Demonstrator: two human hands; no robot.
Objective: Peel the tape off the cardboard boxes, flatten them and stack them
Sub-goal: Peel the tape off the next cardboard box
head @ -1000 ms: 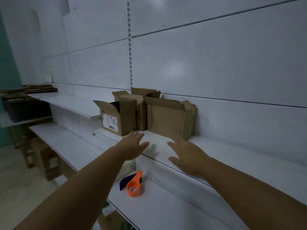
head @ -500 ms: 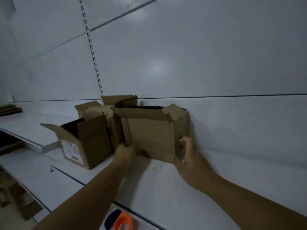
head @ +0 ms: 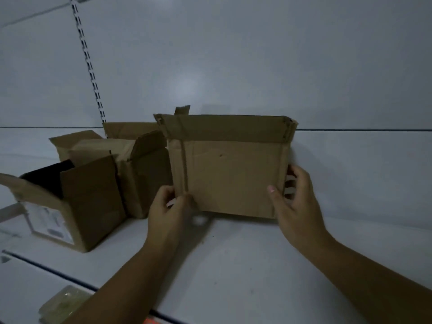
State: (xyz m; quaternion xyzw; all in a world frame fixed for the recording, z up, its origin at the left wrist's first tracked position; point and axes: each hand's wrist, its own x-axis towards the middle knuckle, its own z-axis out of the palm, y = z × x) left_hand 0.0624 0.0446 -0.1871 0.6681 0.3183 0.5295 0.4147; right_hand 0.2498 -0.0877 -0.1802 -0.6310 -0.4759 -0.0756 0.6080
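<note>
Head cam: I'm now gripping the plain brown cardboard box, left hand pinching its lower-left edge, right hand clamping the right side, pulling it forward on the white shelf. Peeling's next.

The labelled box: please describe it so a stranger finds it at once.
On the white shelf stand three cardboard boxes. The labelled box is the leftmost, nearest one. Only it carries a white label and shows a dark open inside.
</note>
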